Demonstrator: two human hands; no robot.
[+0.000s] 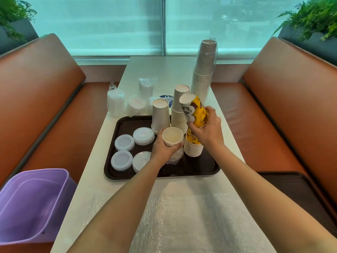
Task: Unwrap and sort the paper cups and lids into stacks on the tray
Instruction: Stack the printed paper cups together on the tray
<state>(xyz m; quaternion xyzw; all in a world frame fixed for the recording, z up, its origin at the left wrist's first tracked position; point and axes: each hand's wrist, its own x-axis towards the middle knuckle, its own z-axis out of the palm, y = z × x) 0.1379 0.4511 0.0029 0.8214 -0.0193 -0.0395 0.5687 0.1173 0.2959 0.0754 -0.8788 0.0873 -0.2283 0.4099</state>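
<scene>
Now the dark tray (116,172) carries four lid stacks (143,136) along its left edge; cup stacks (179,108) stand at its far edge — right hand (207,130) grips yellow printed cups (196,111), left hand (163,147) holds wrapped cups (172,136).

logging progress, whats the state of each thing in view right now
left hand: grips a white paper cup, mouth up, with clear wrap
right hand: grips yellow printed cups, tilted
tall brown cup stack: still wrapped
four white lid stacks: unwrapped, on dark tray
purple bin: open
</scene>
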